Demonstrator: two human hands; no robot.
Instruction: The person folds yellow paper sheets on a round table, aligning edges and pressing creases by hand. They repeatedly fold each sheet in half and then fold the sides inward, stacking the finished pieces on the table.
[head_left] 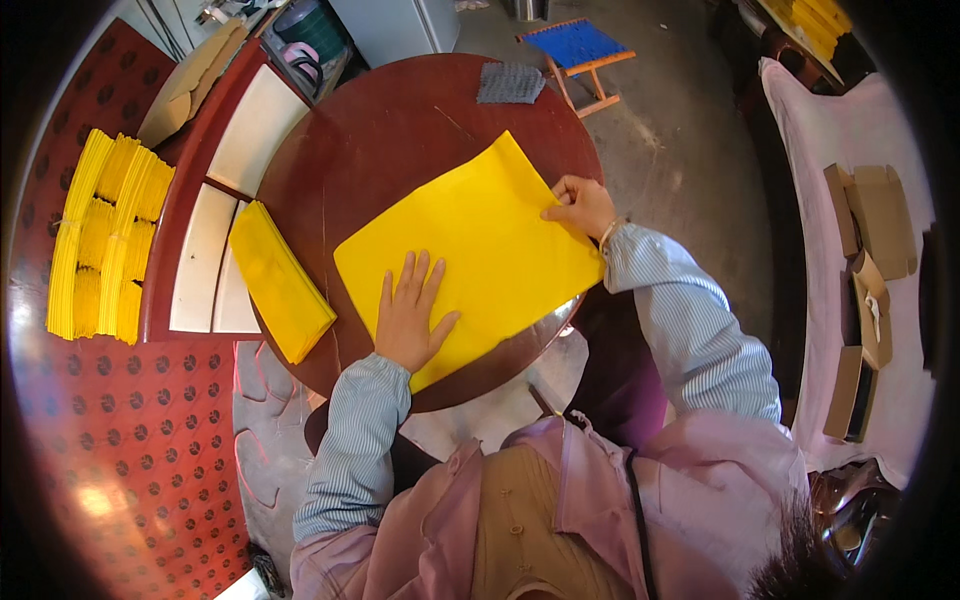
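The yellow sheet (480, 250) lies broad and nearly flat in the centre of the frame, its right edge at the thumb and forefinger of the right hand (585, 208), whose grip is narrow and appears to pinch the material below the upper corner. The left hand (405, 315) holds nothing; it rests palm down on the sheet's lower left part, fingers spread. Underneath is the round, dark red worktop (330, 130). Judging by how things lie, this piece is partway through handling: it is laid out and steadied, but not reduced to a narrow shape. Whether it is one layer or already doubled, I cannot tell. By contrast, the folded yellow pile (282, 282) at the worktop's left rim, well narrower than the sheet, looks done or at least set aside. Farther out, at the left of the frame, bundled yellow stacks (105, 235) suggest much more is already gathered. A dark grey cloth (510, 83) lies at the worktop's top rim, a blue folding stool (577, 45) stands beyond, and opened cardboard boxes (886, 220) sit at far right.
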